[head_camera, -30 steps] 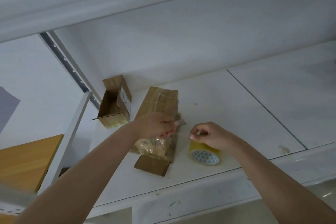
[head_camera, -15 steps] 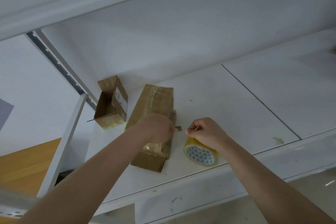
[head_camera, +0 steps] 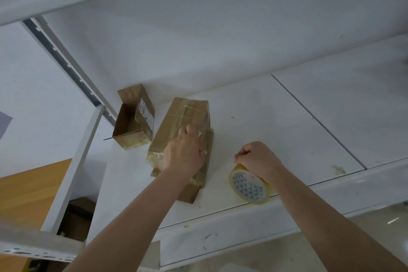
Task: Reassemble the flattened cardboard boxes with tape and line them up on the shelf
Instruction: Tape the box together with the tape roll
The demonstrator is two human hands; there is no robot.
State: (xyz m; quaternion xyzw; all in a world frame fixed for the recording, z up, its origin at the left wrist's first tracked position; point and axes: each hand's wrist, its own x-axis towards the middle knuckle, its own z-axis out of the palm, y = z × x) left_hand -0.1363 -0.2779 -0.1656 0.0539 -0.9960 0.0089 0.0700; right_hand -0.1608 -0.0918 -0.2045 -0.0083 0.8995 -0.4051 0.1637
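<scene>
Now that your left hand (head_camera: 184,152) has moved up to press flat on the long box (head_camera: 187,117), the tape looks stuck down; your right hand (head_camera: 257,158) pinches the tape roll (head_camera: 249,186) on the shelf (head_camera: 287,117).

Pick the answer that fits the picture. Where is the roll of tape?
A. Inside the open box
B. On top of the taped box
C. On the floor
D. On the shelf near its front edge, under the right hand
D: the roll of tape stands on the shelf near its front edge, under the right hand.
</scene>
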